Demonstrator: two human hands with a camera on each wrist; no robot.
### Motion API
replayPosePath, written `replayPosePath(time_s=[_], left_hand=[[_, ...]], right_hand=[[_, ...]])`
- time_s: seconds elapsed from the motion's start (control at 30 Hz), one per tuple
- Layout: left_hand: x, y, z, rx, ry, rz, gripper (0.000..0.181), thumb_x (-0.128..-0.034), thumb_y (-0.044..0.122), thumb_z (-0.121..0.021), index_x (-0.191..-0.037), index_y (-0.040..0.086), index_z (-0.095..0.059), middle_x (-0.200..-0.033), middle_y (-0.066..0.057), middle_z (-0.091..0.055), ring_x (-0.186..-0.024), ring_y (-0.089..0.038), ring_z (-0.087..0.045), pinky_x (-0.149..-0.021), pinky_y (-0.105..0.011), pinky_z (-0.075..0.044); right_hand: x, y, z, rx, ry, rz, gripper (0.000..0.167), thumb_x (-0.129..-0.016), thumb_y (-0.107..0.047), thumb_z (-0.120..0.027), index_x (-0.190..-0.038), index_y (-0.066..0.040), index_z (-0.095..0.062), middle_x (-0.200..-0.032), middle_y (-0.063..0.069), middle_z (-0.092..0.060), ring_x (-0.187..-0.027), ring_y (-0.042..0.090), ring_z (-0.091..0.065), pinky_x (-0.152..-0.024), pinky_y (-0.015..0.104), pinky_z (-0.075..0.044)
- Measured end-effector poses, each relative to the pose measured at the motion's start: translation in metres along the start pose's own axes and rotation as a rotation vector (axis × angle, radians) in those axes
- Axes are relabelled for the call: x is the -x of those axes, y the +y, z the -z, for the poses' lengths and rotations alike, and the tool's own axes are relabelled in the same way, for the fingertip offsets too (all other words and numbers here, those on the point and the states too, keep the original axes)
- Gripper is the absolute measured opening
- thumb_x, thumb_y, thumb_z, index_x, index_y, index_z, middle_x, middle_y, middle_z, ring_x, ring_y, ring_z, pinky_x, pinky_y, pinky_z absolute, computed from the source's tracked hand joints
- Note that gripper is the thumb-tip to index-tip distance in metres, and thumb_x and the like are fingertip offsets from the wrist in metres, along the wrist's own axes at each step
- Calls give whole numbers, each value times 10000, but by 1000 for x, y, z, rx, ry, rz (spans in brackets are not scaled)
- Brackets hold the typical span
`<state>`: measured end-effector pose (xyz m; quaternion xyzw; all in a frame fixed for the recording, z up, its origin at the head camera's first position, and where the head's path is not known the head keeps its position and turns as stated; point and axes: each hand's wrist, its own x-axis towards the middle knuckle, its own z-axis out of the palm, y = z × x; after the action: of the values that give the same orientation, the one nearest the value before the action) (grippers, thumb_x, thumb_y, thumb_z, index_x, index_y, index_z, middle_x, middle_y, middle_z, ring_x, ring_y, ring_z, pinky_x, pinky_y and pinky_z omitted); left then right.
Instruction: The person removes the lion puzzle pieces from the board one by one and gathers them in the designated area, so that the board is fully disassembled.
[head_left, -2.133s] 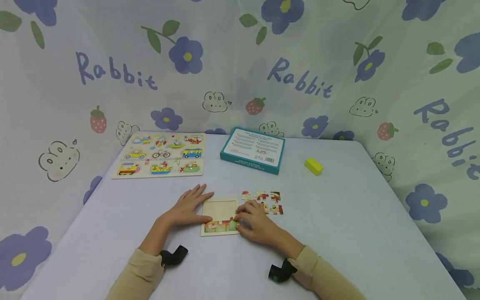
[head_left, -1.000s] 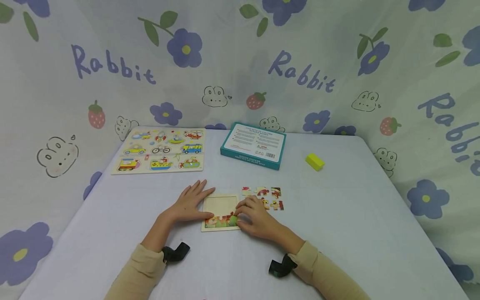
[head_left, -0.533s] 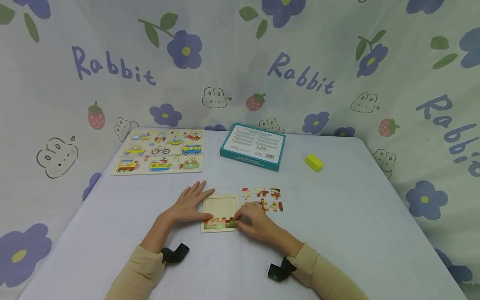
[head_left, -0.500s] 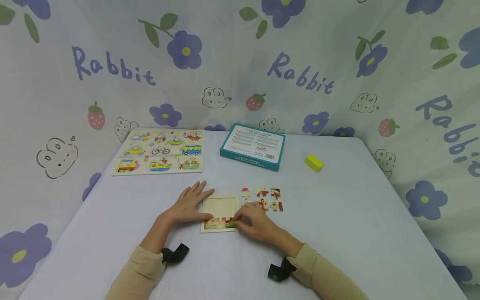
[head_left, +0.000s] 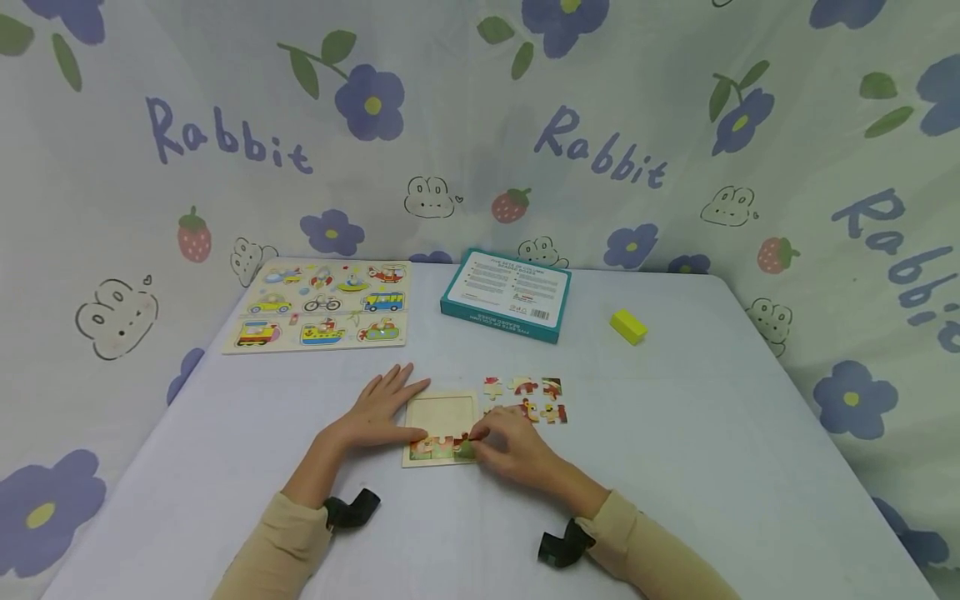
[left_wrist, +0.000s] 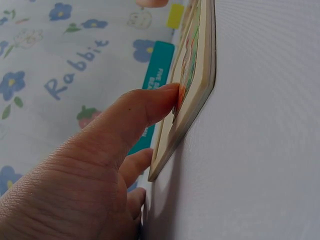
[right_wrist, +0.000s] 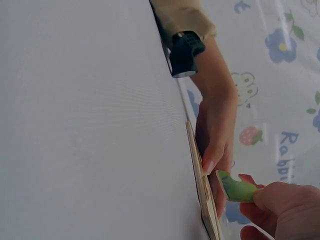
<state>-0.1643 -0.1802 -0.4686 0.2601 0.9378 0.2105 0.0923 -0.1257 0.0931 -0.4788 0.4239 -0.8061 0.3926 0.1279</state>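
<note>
Right wrist view: the right hand (right_wrist: 290, 210) has its grip clamped on a green piece (right_wrist: 240, 190), tilted over the frame (head_left: 441, 412). Now the left hand (head_left: 373, 422), fingers spread, rests its thumb there, presumably steadying; loose pieces (head_left: 555, 413) lie handily near.

a teal box (head_left: 506, 294) lies on the white table (head_left: 712, 467); left of the box sits a vehicle picture board (head_left: 322, 308), right of it a yellow block (head_left: 628, 327), behind it a flower-printed cloth (head_left: 450, 92).

Puzzle tray (head_left: 441, 414) smooth wood; sleeves (head_left: 279, 537) matt cloth.
</note>
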Motion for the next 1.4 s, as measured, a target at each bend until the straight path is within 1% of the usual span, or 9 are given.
replayPosePath(time_s=[0.17,0.27,0.43,0.53,0.6,0.77,0.87,1.17,1.4], left_hand=[[0,0,-2,0,-2,-5,858,-747,622,-599,-1425,161,-346,-1511,-161,-128,-1378,-348,-53,-1074,-534,-49],[1,0,-2,-6,-6,-7,862,-746,623,-596,-1427,159,-342,-1511,-161,-129,-1378,-346,-54,-1074,-531,-51],[1,1,-2,-7,-1,-9,861,-744,615,-602,-1425,154,-345,-1509,-164,-139,-1377,-347,-61,-1073,-530,-55],[2,1,-2,-2,-7,-6,861,-745,615,-602,-1428,160,-341,-1511,-159,-133,-1379,-342,-55,-1075,-526,-50],[2,1,-2,0,-12,-2,863,-746,618,-599,-1430,162,-335,-1513,-155,-126,-1380,-340,-49,-1076,-524,-45],[2,0,-2,9,-12,-1,865,-746,619,-598,-1430,161,-335,-1513,-157,-124,-1379,-343,-44,-1074,-529,-40],[1,0,-2,10,-5,-2,865,-744,618,-602,-1429,160,-338,-1512,-158,-129,-1379,-343,-47,-1074,-529,-42],[1,0,-1,9,-5,0,868,-743,618,-602,-1430,160,-335,-1514,-155,-122,-1381,-338,-40,-1077,-524,-38],[1,0,0,13,-2,-4,867,-743,620,-601,-1430,161,-336,-1513,-157,-125,-1379,-345,-45,-1074,-532,-43]], right_hand=[[2,-4,6,-42,15,-97,104,-806,-125,-699,-877,-171,-638,-850,-120,-602,-821,23,-548,-753,275,-422],[4,-8,14,-76,30,-162,110,-798,-106,-704,-869,-166,-646,-843,-115,-609,-807,39,-555,-729,296,-453],[9,-10,26,-74,47,-243,118,-795,-96,-707,-873,-168,-655,-841,-114,-624,-795,57,-558,-703,320,-469],[13,-7,32,-63,41,-252,120,-792,-96,-713,-875,-166,-663,-834,-117,-622,-769,74,-556,-654,308,-472],[15,-5,36,-46,27,-244,119,-787,-99,-717,-866,-170,-662,-823,-126,-615,-754,76,-552,-651,298,-465],[24,-1,46,21,2,-224,147,-765,-95,-732,-835,-191,-647,-798,-163,-600,-765,21,-551,-746,309,-431],[30,2,52,40,6,-237,160,-758,-91,-737,-837,-197,-646,-796,-176,-601,-769,0,-553,-762,317,-422],[44,10,63,25,-13,-270,161,-765,-105,-737,-856,-205,-650,-811,-178,-602,-780,18,-562,-754,324,-426],[51,13,72,-40,-59,-350,135,-789,-99,-714,-844,-197,-637,-808,-150,-605,-776,45,-567,-753,309,-469]])
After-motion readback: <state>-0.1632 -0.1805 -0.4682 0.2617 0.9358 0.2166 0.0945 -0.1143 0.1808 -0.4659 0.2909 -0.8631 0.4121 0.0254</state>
